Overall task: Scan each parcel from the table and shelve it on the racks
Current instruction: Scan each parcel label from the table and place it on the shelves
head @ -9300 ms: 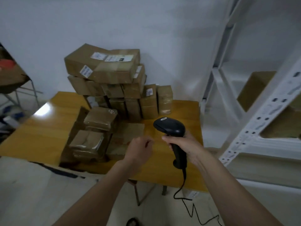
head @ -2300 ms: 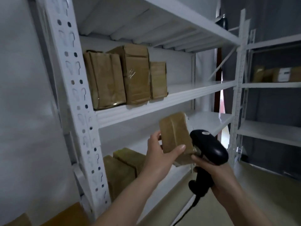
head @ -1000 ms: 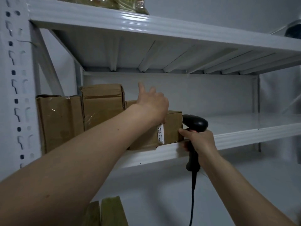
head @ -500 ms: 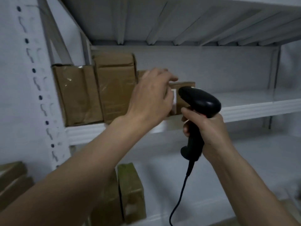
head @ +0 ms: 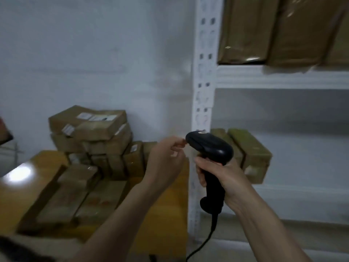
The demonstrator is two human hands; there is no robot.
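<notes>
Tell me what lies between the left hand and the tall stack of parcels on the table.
In the head view, only bare wall shows between the left hand and the tall stack of parcels; lower down, upright parcels stand there.

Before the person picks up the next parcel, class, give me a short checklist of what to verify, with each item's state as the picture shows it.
1. Left hand free to take a parcel: ok, fingers loosely curled, holding nothing.
2. Scanner in hand: ok, the right hand grips its handle.
3. Parcels waiting on the table: ok, a stack stands at the back and flatter ones lie in front.
4. A label in sight to scan: ok, white labels show on the top parcel, though too blurred to read.
5. Free room on the rack: ok, the lower shelf is bare beside its two parcels.
6. Scanner cable clear: cannot tell, it leaves the frame.
</notes>
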